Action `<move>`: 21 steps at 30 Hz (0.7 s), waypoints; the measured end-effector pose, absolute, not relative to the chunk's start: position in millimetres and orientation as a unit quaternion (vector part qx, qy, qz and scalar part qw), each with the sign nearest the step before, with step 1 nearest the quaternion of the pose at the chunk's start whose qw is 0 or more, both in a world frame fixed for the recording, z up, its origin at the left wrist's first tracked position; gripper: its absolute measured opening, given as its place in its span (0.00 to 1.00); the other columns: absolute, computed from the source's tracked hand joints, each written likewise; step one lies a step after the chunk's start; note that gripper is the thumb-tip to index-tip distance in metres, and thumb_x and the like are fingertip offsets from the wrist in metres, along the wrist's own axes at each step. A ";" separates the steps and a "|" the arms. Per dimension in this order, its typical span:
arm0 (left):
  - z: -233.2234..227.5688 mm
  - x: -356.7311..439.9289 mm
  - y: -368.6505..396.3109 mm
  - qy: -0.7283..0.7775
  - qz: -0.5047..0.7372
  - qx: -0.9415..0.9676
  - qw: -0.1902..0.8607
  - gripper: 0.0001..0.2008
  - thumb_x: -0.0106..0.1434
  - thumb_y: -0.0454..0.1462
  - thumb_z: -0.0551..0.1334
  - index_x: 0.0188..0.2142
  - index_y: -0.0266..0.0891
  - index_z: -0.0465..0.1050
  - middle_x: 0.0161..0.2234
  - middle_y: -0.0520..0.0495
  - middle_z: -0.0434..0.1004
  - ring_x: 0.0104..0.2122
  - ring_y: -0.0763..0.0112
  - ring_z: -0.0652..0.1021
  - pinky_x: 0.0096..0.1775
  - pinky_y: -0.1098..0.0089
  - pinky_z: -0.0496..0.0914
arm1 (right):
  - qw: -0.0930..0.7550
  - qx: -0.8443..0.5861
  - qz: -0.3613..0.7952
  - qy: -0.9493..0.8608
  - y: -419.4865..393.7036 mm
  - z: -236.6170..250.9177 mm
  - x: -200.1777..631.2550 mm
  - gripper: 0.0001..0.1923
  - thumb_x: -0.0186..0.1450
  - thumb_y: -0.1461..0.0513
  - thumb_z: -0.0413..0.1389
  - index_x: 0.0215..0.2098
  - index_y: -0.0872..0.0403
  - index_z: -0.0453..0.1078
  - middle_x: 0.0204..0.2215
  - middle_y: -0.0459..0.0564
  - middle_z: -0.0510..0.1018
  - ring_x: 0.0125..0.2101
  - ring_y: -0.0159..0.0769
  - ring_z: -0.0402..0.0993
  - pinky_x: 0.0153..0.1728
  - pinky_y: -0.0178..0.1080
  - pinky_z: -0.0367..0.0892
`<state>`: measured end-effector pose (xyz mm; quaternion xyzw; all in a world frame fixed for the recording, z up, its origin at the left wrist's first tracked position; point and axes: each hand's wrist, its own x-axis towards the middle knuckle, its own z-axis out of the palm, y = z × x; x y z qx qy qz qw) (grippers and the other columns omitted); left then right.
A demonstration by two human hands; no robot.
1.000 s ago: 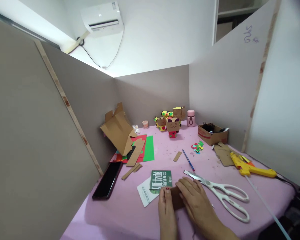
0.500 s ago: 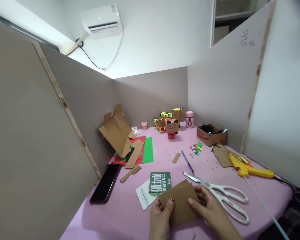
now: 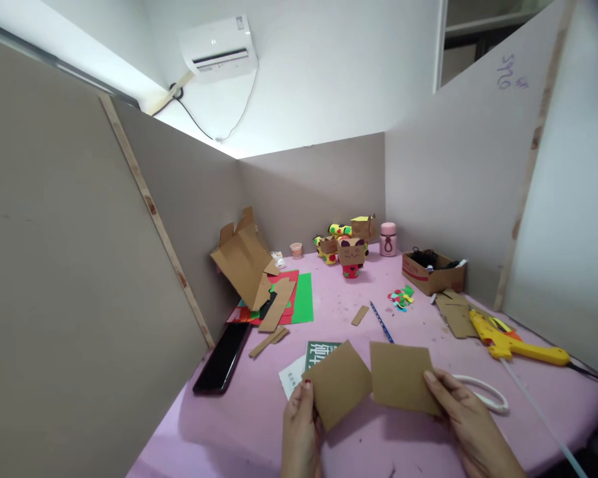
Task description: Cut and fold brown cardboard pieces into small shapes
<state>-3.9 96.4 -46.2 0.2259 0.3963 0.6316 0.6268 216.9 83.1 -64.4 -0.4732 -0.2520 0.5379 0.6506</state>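
Observation:
My left hand pinches a square piece of brown cardboard by its lower left edge, tilted above the pink table. A second cardboard piece is gripped at its right edge by my right hand, thumb on top. The two pieces sit side by side, their near corners almost touching. Behind the left piece, a green and white printed card is partly covered. White-handled scissors lie under the right piece and hand, with only part of a handle loop showing.
A yellow glue gun with its cord lies at right, near a cardboard box. Paper scraps, a blue pencil and cardboard figures are farther back. At left are a black phone, coloured sheets and a folded carton.
The cardboard pieces, stacked together before, are now apart, one in each hand. My hands have moved away from each other, and the view has shifted slightly left.

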 end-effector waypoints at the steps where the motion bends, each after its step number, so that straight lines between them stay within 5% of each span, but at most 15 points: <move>1: -47.6 -3.4 96.6 0.396 0.631 0.231 0.626 0.16 0.50 0.43 0.68 0.37 0.38 0.75 0.36 0.44 0.81 0.44 0.60 0.77 0.46 0.65 0.69 | 0.643 -0.460 0.548 -0.272 83.0 -63.7 213.1 0.16 0.51 0.52 0.64 0.34 0.51 0.71 0.27 0.44 0.82 0.26 0.36 0.75 0.19 0.30 0.65; 6: -56.7 4.0 99.1 0.399 0.621 0.255 0.625 0.19 0.47 0.43 0.70 0.37 0.37 0.76 0.37 0.43 0.81 0.45 0.57 0.76 0.48 0.62 0.67 | 0.640 -0.431 0.524 -0.361 86.6 -59.7 178.8 0.13 0.56 0.52 0.59 0.34 0.51 0.70 0.33 0.45 0.81 0.36 0.40 0.75 0.37 0.36 0.69; 13: -66.9 21.2 96.8 0.439 0.615 0.235 0.611 0.21 0.50 0.46 0.67 0.41 0.38 0.73 0.46 0.40 0.76 0.51 0.56 0.71 0.49 0.64 0.66 | 0.635 -0.476 0.461 -0.397 91.7 -75.3 148.4 0.14 0.59 0.49 0.54 0.33 0.50 0.62 0.34 0.48 0.78 0.35 0.40 0.73 0.33 0.36 0.68; 21: -62.1 23.3 90.4 0.432 0.592 0.429 0.528 0.25 0.56 0.46 0.60 0.50 0.37 0.64 0.45 0.37 0.76 0.46 0.56 0.74 0.45 0.63 0.68 | 0.593 -0.503 0.408 -0.479 87.9 -82.6 146.2 0.27 0.62 0.51 0.50 0.56 0.51 0.52 0.55 0.57 0.67 0.56 0.44 0.62 0.52 0.42 0.60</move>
